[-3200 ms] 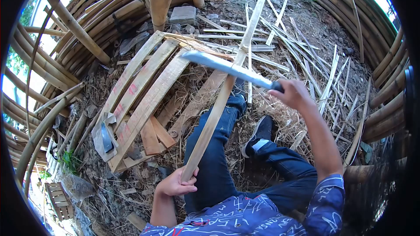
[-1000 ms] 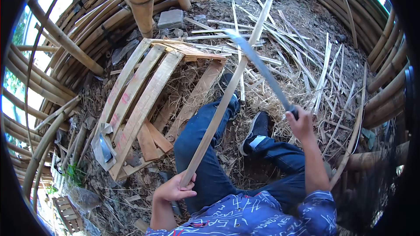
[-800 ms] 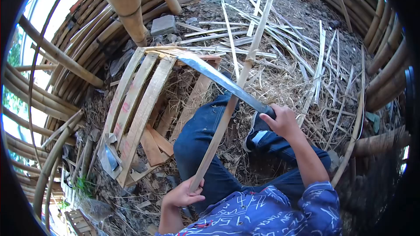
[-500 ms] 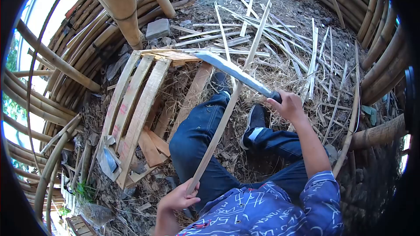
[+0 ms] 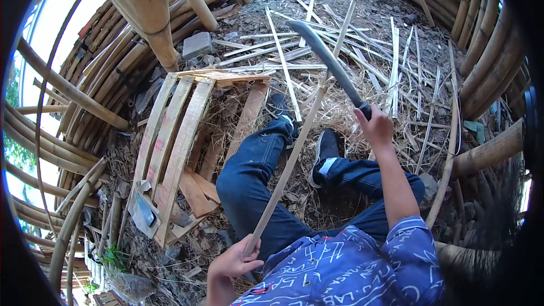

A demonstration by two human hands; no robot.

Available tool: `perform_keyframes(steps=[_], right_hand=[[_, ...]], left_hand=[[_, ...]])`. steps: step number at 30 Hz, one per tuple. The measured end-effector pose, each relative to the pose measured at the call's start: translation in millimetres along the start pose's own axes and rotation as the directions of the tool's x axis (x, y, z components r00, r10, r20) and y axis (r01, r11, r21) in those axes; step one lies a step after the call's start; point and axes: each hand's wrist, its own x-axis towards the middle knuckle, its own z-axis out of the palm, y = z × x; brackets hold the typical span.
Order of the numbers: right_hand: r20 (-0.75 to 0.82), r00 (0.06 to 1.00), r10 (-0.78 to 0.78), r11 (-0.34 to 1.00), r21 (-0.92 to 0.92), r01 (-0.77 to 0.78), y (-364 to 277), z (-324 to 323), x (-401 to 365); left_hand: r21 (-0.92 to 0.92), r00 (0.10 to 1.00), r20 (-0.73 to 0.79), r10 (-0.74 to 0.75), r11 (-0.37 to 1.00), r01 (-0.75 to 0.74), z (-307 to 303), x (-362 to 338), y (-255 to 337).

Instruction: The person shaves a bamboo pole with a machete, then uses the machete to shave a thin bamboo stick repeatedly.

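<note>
My left hand [image 5: 237, 259], low in the view, is closed round the lower end of a long pale bamboo strip [image 5: 292, 164]. The strip slants up and to the right, past my legs. My right hand [image 5: 374, 123] grips the dark handle of a machete [image 5: 334, 65]. Its curved blade points up and to the left and crosses the upper part of the strip in the view; whether they touch I cannot tell. Several thin split strips [image 5: 395, 68] lie scattered on the ground beyond my feet.
A slatted wooden crate [image 5: 181, 147] stands on the left, with a plastic piece [image 5: 143, 212] on its lower end. A grey block [image 5: 198, 45] sits behind it. Bamboo poles [image 5: 153, 11] rise at the upper left, and more bamboo [image 5: 490, 147] borders the right.
The machete has swung so its blade points more upward, and my right hand has risen slightly. My left hand still holds the strip, and the whole view has shifted a little.
</note>
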Motion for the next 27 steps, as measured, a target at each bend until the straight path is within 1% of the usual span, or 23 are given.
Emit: perform_keyframes(steps=[1,3,4,5,6,7,8,9,10,11,12,13,14,15,17,18,19,20,21,22,23,25,27], right_hand=[[-0.003,1.0,0.002,1.0,-0.001,-0.002,3.6,-0.2,-4.7],[-0.019,0.999,0.039,0.98,0.197,-0.035,8.6,-2.8,-19.3],[-0.01,0.998,0.067,0.956,0.286,-0.061,10.5,-1.6,-30.1],[-0.013,0.998,0.061,0.958,0.281,-0.055,10.7,-3.0,-42.2],[0.041,0.995,0.088,0.912,0.398,-0.097,8.2,-4.9,-54.9],[0.099,0.989,0.107,0.851,0.506,-0.143,5.2,-6.2,-67.6],[0.101,0.99,0.097,0.854,0.503,-0.135,2.0,-6.2,-80.3],[0.243,0.959,0.144,0.692,0.668,-0.273,-2.0,-5.2,-93.8],[0.389,0.908,0.153,0.486,0.771,-0.412,-7.2,-4.7,-106.2],[0.393,0.909,0.139,0.494,0.768,-0.408,-15.7,-4.8,-117.0],[0.458,0.873,0.165,0.374,0.79,-0.485,-26.4,-4.6,-127.2],[0.524,0.832,0.181,0.247,0.795,-0.554,-35.0,-4.5,-134.9],[0.574,0.798,0.183,0.205,0.771,-0.602,-39.9,-2.6,-139.9],[0.624,0.759,0.185,0.165,0.742,-0.65,-43.5,0.3,-143.6],[0.656,0.737,0.163,0.186,0.713,-0.676,-51.3,2.0,-143.8],[0.713,0.683,0.158,0.131,0.671,-0.73,-55.0,0.9,-143.1],[0.769,0.621,0.153,0.077,0.617,-0.783,-58.5,-0.3,-144.1],[0.796,0.589,0.141,0.046,0.589,-0.807,-63.8,-3.1,-144.0],[0.806,0.577,0.136,0.071,0.573,-0.817,-67.4,-6.0,-145.5],[0.815,0.564,0.13,0.041,0.564,-0.825,-71.6,-7.5,-146.3],[0.825,0.552,0.123,0.007,0.555,-0.832,-75.0,-8.2,-148.0],[0.833,0.541,0.121,0.032,0.541,-0.84,-79.8,-9.7,-151.8],[0.831,0.545,0.113,0.059,0.542,-0.839,-82.1,-14.6,-158.2]], left_hand=[[0.004,0.999,-0.03,-0.012,1.0,0.012,1.5,1.3,1.3],[0.011,0.998,-0.057,-0.011,1.0,0.012,-0.6,5.4,4.8],[0.036,0.994,-0.106,-0.004,0.999,0.008,-1.8,7.4,6.0],[0.057,0.988,-0.157,0.004,0.998,0.005,-2.4,9.1,6.4],[0.079,0.982,-0.183,0.049,0.996,-0.035,-6.3,13.8,1.2],[0.071,0.981,-0.186,0.053,0.997,-0.04,-9.0,18.2,-0.1],[0.07,0.972,-0.228,0.064,0.996,-0.049,-11.7,22.8,0.7],[0.067,0.96,-0.271,0.072,0.996,-0.056,-14.4,27.0,0.0],[0.171,0.941,-0.295,0.167,0.978,-0.12,-15.9,34.0,-2.8],[0.16,0.937,-0.306,0.169,0.979,-0.125,-15.7,37.2,-1.2],[-0.12,0.974,-0.227,0.018,0.992,-0.047,-15.4,41.0,3.0],[-0.383,0.989,-0.107,-0.102,0.922,0.054,-14.2,44.5,6.2],[-0.395,0.991,-0.118,-0.059,0.919,0.008,-12.9,52.4,4.1],[-0.41,0.99,-0.128,-0.054,0.912,-0.004,-13.2,58.7,0.1],[-0.322,0.988,-0.145,0.054,0.942,-0.098,-16.1,71.7,-10.5],[-0.303,0.98,-0.192,0.052,0.947,-0.109,-18.1,78.6,-18.1],[-0.327,0.978,-0.201,0.053,0.938,-0.118,-18.4,83.4,-22.3],[-0.226,0.959,-0.282,0.035,0.969,-0.102,-18.8,87.8,-25.3],[-0.127,0.932,-0.362,0.018,0.989,-0.068,-19.7,90.9,-31.1],[-0.198,0.942,-0.335,-0.01,0.978,-0.06,-25.0,94.8,-41.7],[-0.217,0.938,-0.345,-0.017,0.974,-0.063,-28.1,96.2,-49.2],[-0.301,0.955,-0.295,-0.009,0.95,-0.084,-34.4,95.1,-50.7],[-0.287,0.959,-0.285,0.0,0.954,-0.086,-35.1,93.6,-43.7]])
